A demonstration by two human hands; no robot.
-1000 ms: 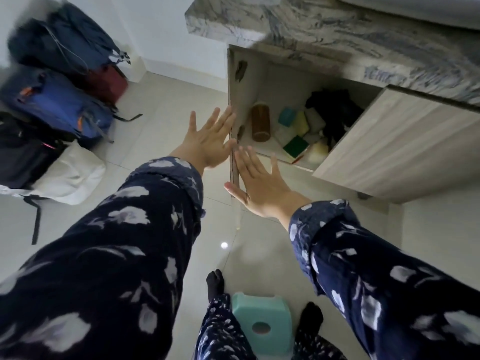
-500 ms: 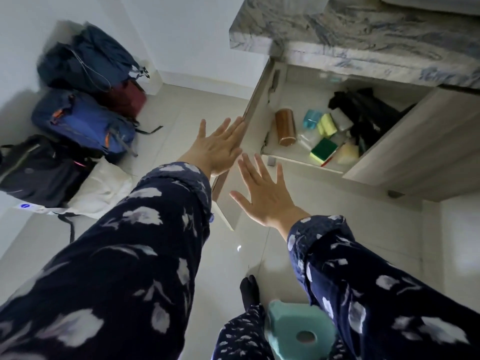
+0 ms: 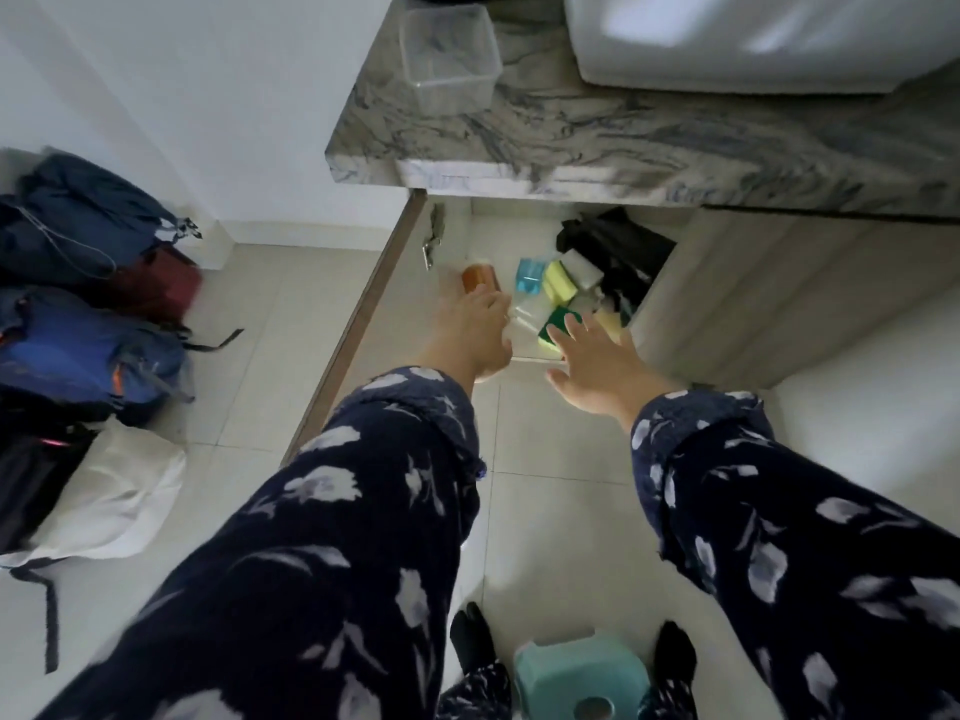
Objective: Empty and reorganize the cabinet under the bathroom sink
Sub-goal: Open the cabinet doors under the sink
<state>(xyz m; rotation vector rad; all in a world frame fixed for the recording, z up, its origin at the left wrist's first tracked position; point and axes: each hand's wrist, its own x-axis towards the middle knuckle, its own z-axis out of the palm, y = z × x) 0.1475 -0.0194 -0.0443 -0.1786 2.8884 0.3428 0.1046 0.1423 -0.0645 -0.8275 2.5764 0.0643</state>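
The cabinet under the marble counter has its left door swung wide and its right door closed. On the cabinet floor stand an amber bottle, a blue item, yellow sponges, a white block, a green-and-yellow sponge and a black bundle. My left hand reaches in with its fingertips just below the amber bottle; motion blur hides any contact. My right hand hovers with spread fingers over the green-and-yellow sponge, holding nothing.
A clear plastic tub sits on the counter beside the white basin. Backpacks and a white bag are piled on the floor at left. A teal stool stands between my feet.
The left door has swung fully open. Both hands left the door and moved forward into the cabinet opening, the left toward the amber bottle, the right over the front sponge.
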